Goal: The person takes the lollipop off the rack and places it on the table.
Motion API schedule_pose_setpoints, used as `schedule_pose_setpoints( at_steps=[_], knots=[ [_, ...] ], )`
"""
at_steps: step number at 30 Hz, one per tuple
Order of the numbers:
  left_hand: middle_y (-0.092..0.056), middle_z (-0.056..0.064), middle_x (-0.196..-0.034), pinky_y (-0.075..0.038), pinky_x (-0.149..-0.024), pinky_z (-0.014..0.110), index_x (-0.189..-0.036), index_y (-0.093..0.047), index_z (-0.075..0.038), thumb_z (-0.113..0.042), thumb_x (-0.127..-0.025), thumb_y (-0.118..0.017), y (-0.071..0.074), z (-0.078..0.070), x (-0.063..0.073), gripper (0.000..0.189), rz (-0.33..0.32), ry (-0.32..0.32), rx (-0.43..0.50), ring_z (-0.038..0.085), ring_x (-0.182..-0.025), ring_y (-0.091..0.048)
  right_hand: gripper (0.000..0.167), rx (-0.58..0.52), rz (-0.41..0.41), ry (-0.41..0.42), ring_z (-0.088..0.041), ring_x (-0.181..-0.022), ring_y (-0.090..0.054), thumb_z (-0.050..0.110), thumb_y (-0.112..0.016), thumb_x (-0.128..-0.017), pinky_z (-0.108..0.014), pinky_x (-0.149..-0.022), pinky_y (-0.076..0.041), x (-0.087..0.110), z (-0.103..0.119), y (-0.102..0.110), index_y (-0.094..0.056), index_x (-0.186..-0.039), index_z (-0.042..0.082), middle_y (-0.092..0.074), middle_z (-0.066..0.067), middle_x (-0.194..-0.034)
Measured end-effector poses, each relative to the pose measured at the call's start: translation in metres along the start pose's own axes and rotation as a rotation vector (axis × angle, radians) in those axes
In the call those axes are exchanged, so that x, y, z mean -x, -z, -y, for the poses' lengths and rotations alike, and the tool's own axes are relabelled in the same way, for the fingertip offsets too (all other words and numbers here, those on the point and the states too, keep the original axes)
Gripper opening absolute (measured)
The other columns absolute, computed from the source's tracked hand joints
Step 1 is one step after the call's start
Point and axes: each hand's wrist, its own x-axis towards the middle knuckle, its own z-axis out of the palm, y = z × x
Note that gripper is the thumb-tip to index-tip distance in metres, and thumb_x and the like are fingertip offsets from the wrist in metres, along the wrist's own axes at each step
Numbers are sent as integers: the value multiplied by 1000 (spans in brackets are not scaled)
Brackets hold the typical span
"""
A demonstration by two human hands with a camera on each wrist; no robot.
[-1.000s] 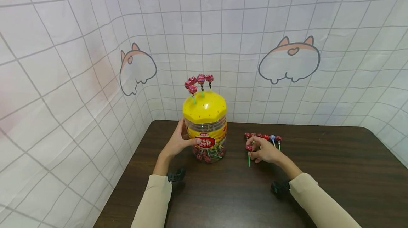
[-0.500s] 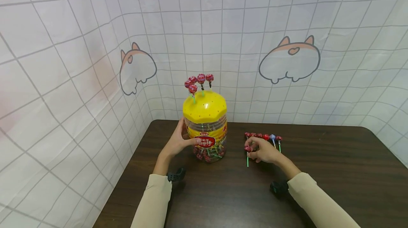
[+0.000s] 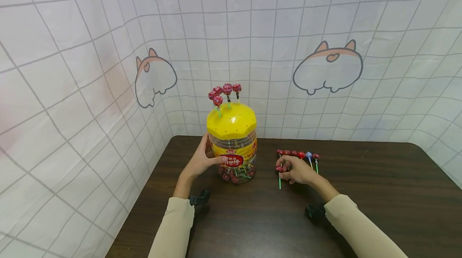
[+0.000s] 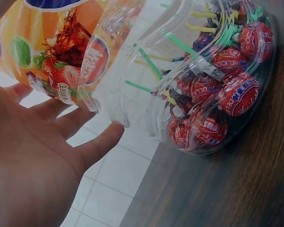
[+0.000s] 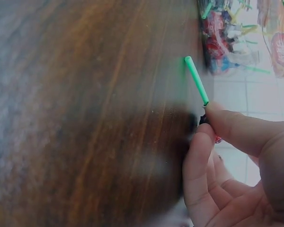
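Observation:
My left hand (image 3: 196,164) holds a clear plastic candy jar (image 3: 240,146) by its left side, thumb across the front label and fingers partly hidden behind. Several red-wrapped lollipops (image 3: 227,89) stand upright in the left part of the jar's holed yellow lid (image 3: 234,123). Inside the jar, more lollipops (image 4: 239,93) lie at the bottom. To the right, my right hand (image 3: 298,170) pinches one red lollipop (image 3: 279,168) between thumb and fingers; its green stick (image 5: 196,79) points toward me, close over the table. Its wrapped head is mostly hidden in the right wrist view.
Behind my right hand lies a row of lollipops (image 3: 301,155), mostly red with a blue one (image 3: 308,155); the hand hides some of their sticks. All stands on a dark wooden table (image 3: 379,186). A white gridded curtain (image 3: 267,49) hangs behind and at the left.
My right hand has slid slightly left with the pinched lollipop, a little nearer the jar. The left hand and jar have stayed in place.

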Motion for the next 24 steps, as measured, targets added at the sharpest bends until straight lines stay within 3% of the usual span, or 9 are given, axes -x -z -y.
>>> schedule_pose_setpoints(
  at_steps=[8, 18, 21, 24],
  knots=[
    [-48, 8, -149, -45, -110, 61, -161, -18, -37, -18, -89, -80, 1, 2, -2, 98, 15, -23, 2, 34, -135, -52, 29, 15, -8, -1, -19, -68, -60, 8, -75, -92, -34, -59, -58, -2, -1, 0, -63, -118, 7, -60, -9, -87],
    [-47, 7, -150, -45, -111, 61, -161, -17, -39, -23, -88, -81, 1, 4, 0, 98, 7, -15, 1, 33, -136, -52, 36, 4, 9, 9, -21, -68, -64, 13, -75, -93, -35, -61, -61, 2, 3, 7, -62, -125, 6, -59, -12, -90],
    [-47, 6, -151, -44, -112, 61, -161, -18, -39, -23, -88, -81, 1, 3, 0, 97, 9, -15, 3, 33, -136, -51, 39, -9, 0, 43, -21, -66, -64, 13, -75, -94, -35, -61, -61, 5, 15, 17, -60, -129, 4, -57, -13, -90],
    [-46, 7, -151, -44, -111, 62, -161, -18, -38, -22, -88, -81, 2, 3, 1, 97, 8, -15, 2, 33, -136, -51, 38, -16, -17, 95, -24, -67, -64, 15, -72, -96, -37, -61, -60, 8, 40, 31, -59, -131, 6, -59, -15, -90]
  ],
)
